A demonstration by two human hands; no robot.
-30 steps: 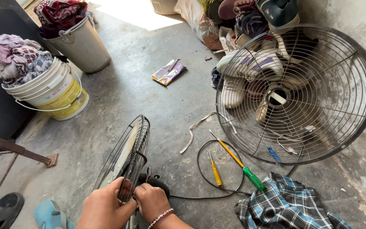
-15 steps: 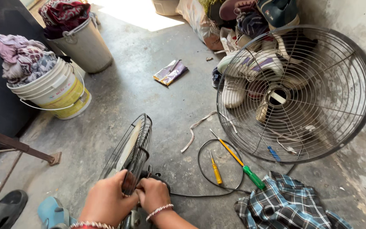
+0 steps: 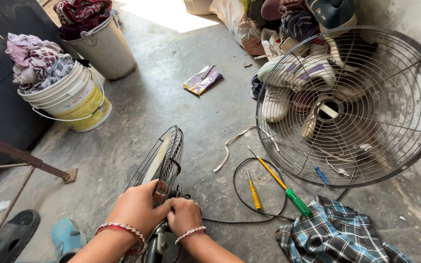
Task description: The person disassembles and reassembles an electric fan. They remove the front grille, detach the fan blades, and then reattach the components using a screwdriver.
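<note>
Low in the frame, just left of centre, both hands sit much where they were half a second ago, though the left wrist with its red bangle has come further into view and the fan body has tilted slightly. The left hand (image 3: 136, 209) is curled over the rear of the fan cage (image 3: 159, 163), fingers closed around the wire rim and hub. The right hand (image 3: 185, 216), wearing a beaded bracelet, is clenched tight against the hub right beside the left, knuckles touching it; what it pinches is hidden under the fingers. The cage stands on edge on the concrete floor (image 3: 171, 87).

At upper left, a white and yellow bucket (image 3: 69, 100) is heaped with crumpled clothes, and a grey metal bucket (image 3: 104, 48) behind it holds dark red cloth. At right, a large round fan guard (image 3: 400, 102) leans against the wall in front of a pile of shoes. Between it and the hands lie a yellow screwdriver (image 3: 254, 195), a longer green-handled screwdriver (image 3: 283, 187), a loop of black cable (image 3: 239, 195) and a checked cloth (image 3: 337, 236).
</note>
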